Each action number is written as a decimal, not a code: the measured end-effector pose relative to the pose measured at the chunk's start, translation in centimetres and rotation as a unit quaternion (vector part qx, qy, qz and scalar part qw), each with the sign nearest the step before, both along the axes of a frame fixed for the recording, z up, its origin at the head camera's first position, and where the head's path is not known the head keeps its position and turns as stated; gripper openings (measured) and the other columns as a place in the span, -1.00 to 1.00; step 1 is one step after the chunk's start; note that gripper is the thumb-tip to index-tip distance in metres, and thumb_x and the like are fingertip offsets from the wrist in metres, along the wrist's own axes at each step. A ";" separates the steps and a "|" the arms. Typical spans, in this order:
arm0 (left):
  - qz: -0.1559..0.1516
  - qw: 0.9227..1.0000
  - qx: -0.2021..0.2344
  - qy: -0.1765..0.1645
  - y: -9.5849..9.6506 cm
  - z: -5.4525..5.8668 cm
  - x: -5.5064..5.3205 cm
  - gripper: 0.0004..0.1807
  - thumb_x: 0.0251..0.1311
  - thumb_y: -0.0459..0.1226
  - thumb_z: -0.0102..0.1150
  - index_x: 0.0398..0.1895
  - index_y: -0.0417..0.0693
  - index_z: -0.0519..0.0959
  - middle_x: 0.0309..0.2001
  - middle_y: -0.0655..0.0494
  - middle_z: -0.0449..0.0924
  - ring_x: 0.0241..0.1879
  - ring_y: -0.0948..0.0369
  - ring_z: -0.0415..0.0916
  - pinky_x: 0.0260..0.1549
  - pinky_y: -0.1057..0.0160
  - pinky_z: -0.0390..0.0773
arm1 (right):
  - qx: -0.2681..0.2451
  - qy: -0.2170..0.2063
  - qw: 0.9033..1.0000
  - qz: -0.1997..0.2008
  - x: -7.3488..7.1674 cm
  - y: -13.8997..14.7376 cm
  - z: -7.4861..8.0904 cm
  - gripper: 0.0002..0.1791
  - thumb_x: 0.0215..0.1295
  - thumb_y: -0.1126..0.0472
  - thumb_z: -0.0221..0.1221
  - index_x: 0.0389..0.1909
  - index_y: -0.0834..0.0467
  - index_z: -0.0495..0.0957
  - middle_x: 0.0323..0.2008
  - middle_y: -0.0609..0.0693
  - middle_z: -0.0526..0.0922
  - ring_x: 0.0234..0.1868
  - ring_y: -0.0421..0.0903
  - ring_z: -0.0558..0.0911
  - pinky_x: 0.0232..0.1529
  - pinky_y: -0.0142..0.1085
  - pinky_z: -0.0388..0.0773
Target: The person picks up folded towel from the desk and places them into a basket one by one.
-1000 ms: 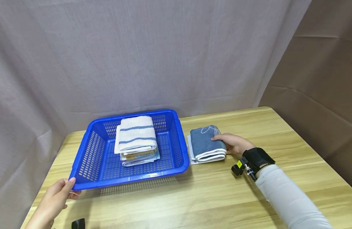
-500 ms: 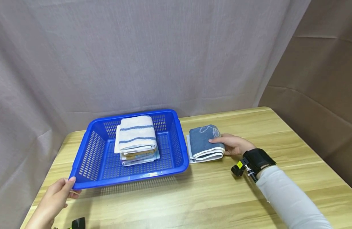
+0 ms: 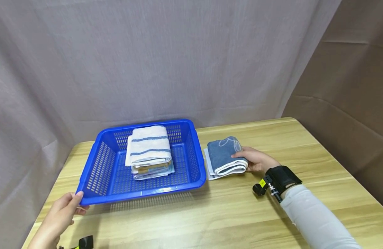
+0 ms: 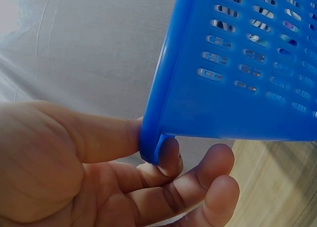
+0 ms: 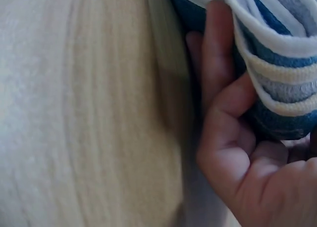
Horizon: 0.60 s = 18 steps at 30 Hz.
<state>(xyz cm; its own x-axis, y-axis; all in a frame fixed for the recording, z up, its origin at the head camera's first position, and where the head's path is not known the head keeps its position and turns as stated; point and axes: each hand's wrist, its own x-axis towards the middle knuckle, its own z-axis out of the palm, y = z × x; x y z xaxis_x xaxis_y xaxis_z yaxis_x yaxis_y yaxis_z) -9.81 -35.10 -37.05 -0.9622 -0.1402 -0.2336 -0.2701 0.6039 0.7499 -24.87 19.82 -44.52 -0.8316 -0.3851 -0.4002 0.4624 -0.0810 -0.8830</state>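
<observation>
At the near left corner of the blue plastic basket [image 3: 141, 194], my left hand [image 3: 58, 214] pinches the rim between thumb and fingers. The left wrist view shows the thumb on one side of the rim and a fingertip on the other. Inside the basket lies a stack of folded towels, topped by a white towel [image 3: 150, 145] with blue stripes. To the right of the basket, my right hand [image 3: 256, 159] grips the side of a folded blue-grey towel [image 3: 223, 154], thumb on top, fingers underneath. A pale folded towel [image 3: 211, 173] shows beneath it.
The wood-grain table [image 3: 216, 218] carries everything. A grey curtain [image 3: 179, 62] hangs along its back edge, and a brown panel [image 3: 350, 103] stands to the right. The basket's near rim casts a shadow on the table.
The blue-grey towel and my right hand have shifted only slightly, a little left and then back right. My left hand stays on the basket corner.
</observation>
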 end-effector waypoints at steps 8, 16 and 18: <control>0.001 1.000 0.000 -0.005 0.1 0.2 0.0 -0.52 0.44 -0.03 -0.36 -0.39 -0.24 0.38 -0.44 0.08 0.57 -0.41 0.26 0.46 -0.45 0.17 0.32 | -0.021 0.002 1.000 -0.015 0.3 0.3 0.0 -0.44 0.32 0.42 -0.07 0.26 0.37 -0.07 -0.36 0.14 0.65 -0.30 0.03 0.62 -0.38 -0.22 0.59; -0.002 1.000 0.002 -0.011 0.0 0.3 -0.1 -0.52 0.44 -0.04 -0.37 -0.35 -0.25 0.38 -0.40 0.08 0.57 -0.39 0.24 0.46 -0.44 0.17 0.32 | -0.042 0.008 0.998 -0.042 0.8 1.3 0.2 -0.48 0.34 0.44 -0.13 0.27 0.34 -0.07 -0.40 0.09 0.66 -0.33 -0.04 0.62 -0.44 -0.28 0.58; -0.002 1.000 0.001 -0.015 0.0 0.3 -0.1 -0.52 0.44 -0.04 -0.38 -0.34 -0.26 0.38 -0.39 0.08 0.57 -0.39 0.24 0.46 -0.44 0.18 0.32 | -0.045 0.009 0.998 -0.050 0.9 1.5 0.3 -0.43 0.34 0.44 -0.14 0.30 0.35 -0.13 -0.40 0.09 0.66 -0.33 -0.04 0.62 -0.43 -0.27 0.58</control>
